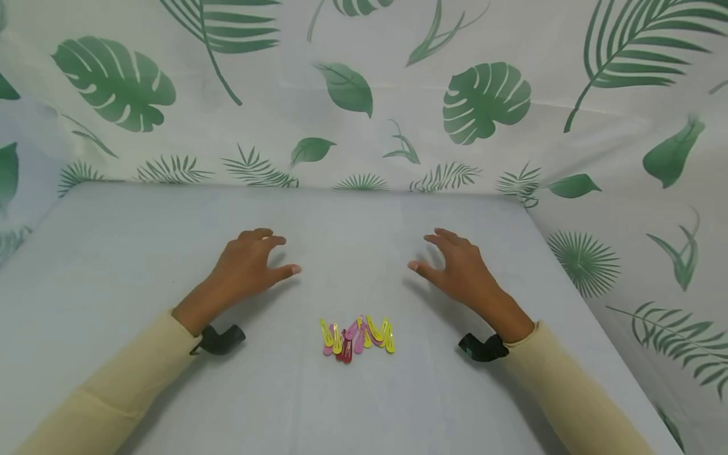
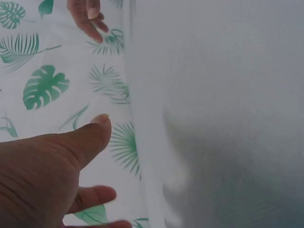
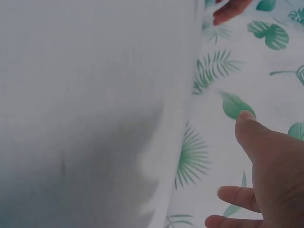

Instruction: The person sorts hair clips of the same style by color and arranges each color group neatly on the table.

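While the leaf-print cloth (image 1: pixel 489 101) hangs behind and to both sides, the pale worktop (image 1: pixel 142 265) spreads wide beneath both arms, its cover lying smooth, which looks slippery enough for small things to skate on. The cream sleeves (image 1: pixel 569 379) reach in from the near corners, each with a dark wrist camera (image 1: pixel 483 347) strapped under it. Beyond them the left hand (image 1: pixel 247 265) and the right hand (image 1: pixel 457 268) hover or rest lightly, fingers loosely bent and spread, holding nothing; the wrist views show bare palms and thumbs only. Between and nearer than the hands lies a small heap of hair clips (image 1: pixel 357 336), yellow, pink and one dark red, overlapping one another.

As I judge it, the risk lies in that tangle: a pinch at one clip could drag its neighbours along or scatter them. Flat, thin clips also give fingertips little edge, so a grip may slide off. A trailing sleeve could sweep the heap too.
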